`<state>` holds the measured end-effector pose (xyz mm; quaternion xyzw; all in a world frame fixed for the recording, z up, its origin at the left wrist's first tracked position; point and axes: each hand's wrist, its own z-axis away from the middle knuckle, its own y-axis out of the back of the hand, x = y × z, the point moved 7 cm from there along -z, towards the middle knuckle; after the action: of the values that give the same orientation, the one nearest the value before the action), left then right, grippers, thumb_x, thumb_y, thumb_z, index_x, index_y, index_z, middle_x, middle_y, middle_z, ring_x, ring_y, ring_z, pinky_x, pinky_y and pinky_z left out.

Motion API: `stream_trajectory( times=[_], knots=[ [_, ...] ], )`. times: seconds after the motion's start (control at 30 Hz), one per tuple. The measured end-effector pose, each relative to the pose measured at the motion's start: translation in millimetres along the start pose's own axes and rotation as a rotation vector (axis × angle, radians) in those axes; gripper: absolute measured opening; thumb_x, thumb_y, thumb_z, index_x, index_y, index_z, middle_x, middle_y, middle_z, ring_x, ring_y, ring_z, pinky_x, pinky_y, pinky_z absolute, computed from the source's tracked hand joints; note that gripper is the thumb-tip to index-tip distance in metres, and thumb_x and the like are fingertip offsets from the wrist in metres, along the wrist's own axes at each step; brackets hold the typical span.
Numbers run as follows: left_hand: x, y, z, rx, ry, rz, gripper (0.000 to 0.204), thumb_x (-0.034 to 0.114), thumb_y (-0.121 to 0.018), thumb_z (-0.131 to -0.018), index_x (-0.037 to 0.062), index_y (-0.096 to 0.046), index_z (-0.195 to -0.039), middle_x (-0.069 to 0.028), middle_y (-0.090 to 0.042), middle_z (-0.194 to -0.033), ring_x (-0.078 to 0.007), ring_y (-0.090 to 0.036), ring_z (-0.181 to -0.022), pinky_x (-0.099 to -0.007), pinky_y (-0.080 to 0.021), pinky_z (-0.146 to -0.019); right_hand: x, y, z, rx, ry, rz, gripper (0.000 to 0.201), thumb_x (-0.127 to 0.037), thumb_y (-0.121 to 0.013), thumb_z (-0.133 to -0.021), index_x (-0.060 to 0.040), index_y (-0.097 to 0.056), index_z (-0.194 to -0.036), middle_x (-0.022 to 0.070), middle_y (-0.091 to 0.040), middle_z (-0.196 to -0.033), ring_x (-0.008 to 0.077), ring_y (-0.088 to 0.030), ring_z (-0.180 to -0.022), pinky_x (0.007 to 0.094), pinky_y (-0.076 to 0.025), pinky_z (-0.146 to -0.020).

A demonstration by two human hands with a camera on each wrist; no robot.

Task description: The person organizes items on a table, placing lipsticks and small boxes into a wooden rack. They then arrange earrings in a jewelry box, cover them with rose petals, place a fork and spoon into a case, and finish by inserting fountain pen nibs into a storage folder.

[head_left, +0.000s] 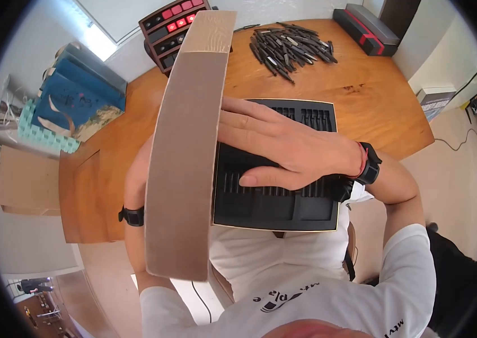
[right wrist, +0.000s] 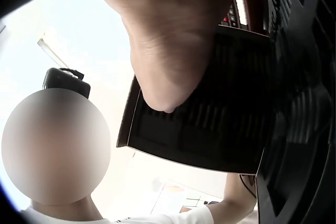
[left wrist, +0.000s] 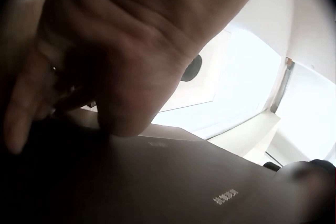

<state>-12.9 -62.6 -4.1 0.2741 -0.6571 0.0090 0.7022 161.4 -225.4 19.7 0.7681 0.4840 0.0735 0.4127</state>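
Observation:
A two-part case stands half unfolded over the lap and table edge. Its flat half shows a black slotted tray point(head_left: 255, 208) with a thin gold rim; the brown side wall point(head_left: 185, 163) of the raised half rises on the left. In the right wrist view, a slotted black insert point(right wrist: 205, 129) lines the raised half. My right hand point(head_left: 283, 141) reaches across the tray with straight fingers, their tips hidden behind the brown wall. Mostly hidden behind that wall is my left hand point(head_left: 140, 174); in the left wrist view its extended fingers point(left wrist: 23, 108) rest against the dark printed outer panel point(left wrist: 173, 176).
A heap of thin dark pen-like sticks point(head_left: 292, 48) lies at the back of the wooden table point(head_left: 374, 107). Behind the case stands a brown rack with red pieces point(head_left: 179, 25). A grey box with red ribbon point(head_left: 368, 31) sits back right, a blue bag point(head_left: 80, 93) at left.

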Motion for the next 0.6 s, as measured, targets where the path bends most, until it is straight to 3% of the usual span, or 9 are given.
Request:
stream_trajectory(
  times=[0.07, 0.13, 0.27, 0.33, 0.37, 0.43, 0.47, 0.53, 0.6],
  knots=[
    [22, -1, 4, -0.123, -0.12, -0.101, 0.048, 0.034, -0.056, -0.111, -0.0023, -0.061, -0.143, -0.0104, -0.072, -0.128, -0.0141, -0.065, -0.112, -0.0281, -0.052, -0.097, 6, -4, 3, -0.022, -0.036, 0.016, 0.072, -0.044, -0.053, -0.111, 0.0037, -0.038, -0.163, 0.0242, -0.036, -0.17, 0.0471, -0.035, -0.154, 0.0549, -0.033, -0.125],
    [32, 6, 6, 0.251, -0.014, 0.399, 0.069, 0.055, -0.058, -0.107, -0.0013, -0.059, -0.147, -0.0142, -0.068, -0.136, -0.0188, -0.066, -0.119, -0.0344, -0.051, -0.104, 6, -4, 3, -0.03, -0.027, 0.029, 0.071, -0.044, -0.053, -0.111, 0.0018, -0.038, -0.163, 0.024, -0.035, -0.17, 0.0472, -0.034, -0.155, 0.0547, -0.033, -0.125],
    [141, -7, 49, 0.616, -0.818, -0.205, 0.11, 0.092, -0.047, -0.09, 0.0014, -0.05, -0.153, -0.0256, -0.05, -0.156, -0.0385, -0.051, -0.144, -0.0497, -0.045, -0.117, 6, -6, 4, -0.042, -0.043, 0.037, 0.068, -0.044, -0.053, -0.111, -0.0038, -0.04, -0.164, 0.0234, -0.033, -0.172, 0.0475, -0.033, -0.156, 0.0547, -0.034, -0.125],
    [159, -38, 79, 0.478, -0.431, -0.869, 0.102, 0.089, -0.054, -0.089, 0.0053, -0.057, -0.148, -0.0306, -0.048, -0.157, -0.0491, -0.048, -0.146, -0.0626, -0.04, -0.119, 8, -9, 5, -0.028, -0.044, 0.037, 0.068, -0.044, -0.054, -0.111, -0.0043, -0.04, -0.164, 0.0232, -0.032, -0.172, 0.0476, -0.033, -0.156, 0.0547, -0.034, -0.125],
    [185, -40, 74, 0.471, -0.437, -0.866, 0.102, 0.089, -0.054, -0.089, 0.0053, -0.057, -0.148, -0.0306, -0.048, -0.157, -0.0491, -0.048, -0.146, -0.0626, -0.04, -0.119, 7, -9, 6, -0.021, -0.027, 0.035, 0.069, -0.045, -0.055, -0.11, -0.0048, -0.04, -0.164, 0.0231, -0.032, -0.173, 0.0478, -0.033, -0.156, 0.0547, -0.035, -0.125],
    [204, -101, 58, -0.325, -0.451, -1.091, 0.068, 0.064, -0.068, -0.096, 0.0046, -0.066, -0.129, -0.0324, -0.049, -0.155, -0.0567, -0.047, -0.145, -0.0691, -0.036, -0.119, 7, -8, 7, -0.011, -0.027, 0.043, 0.07, -0.045, -0.056, -0.11, -0.0047, -0.04, -0.164, 0.0233, -0.033, -0.172, 0.0476, -0.034, -0.156, 0.0545, -0.035, -0.125],
    [200, -100, 62, -0.325, -0.448, -1.092, 0.068, 0.064, -0.068, -0.096, 0.0046, -0.066, -0.129, -0.0324, -0.049, -0.155, -0.0567, -0.047, -0.145, -0.0691, -0.036, -0.119, 6, -8, 7, -0.006, -0.02, 0.045, 0.071, -0.045, -0.058, -0.109, -0.0046, -0.04, -0.164, 0.0235, -0.033, -0.172, 0.0474, -0.034, -0.156, 0.0543, -0.036, -0.124],
    [189, -83, 73, -0.015, -0.437, -1.157, 0.037, 0.034, -0.075, -0.096, 0.0017, -0.067, -0.111, -0.0307, -0.054, -0.151, -0.0604, -0.048, -0.142, -0.0702, -0.036, -0.117, 7, -6, 7, -0.003, -0.035, 0.043, 0.071, -0.045, -0.059, -0.108, -0.0048, -0.041, -0.163, 0.0237, -0.036, -0.17, 0.0469, -0.036, -0.155, 0.0538, -0.037, -0.124],
    [177, -58, 89, 0.342, -0.309, -1.161, 0.017, 0.016, -0.071, -0.096, 0.0018, -0.066, -0.104, -0.0305, -0.061, -0.144, -0.0501, -0.059, -0.137, -0.058, -0.045, -0.115, 8, -6, 9, 0.007, -0.045, 0.036, 0.071, -0.045, -0.06, -0.108, -0.0049, -0.041, -0.163, 0.0239, -0.038, -0.169, 0.0465, -0.037, -0.154, 0.0532, -0.038, -0.123]
  ],
)
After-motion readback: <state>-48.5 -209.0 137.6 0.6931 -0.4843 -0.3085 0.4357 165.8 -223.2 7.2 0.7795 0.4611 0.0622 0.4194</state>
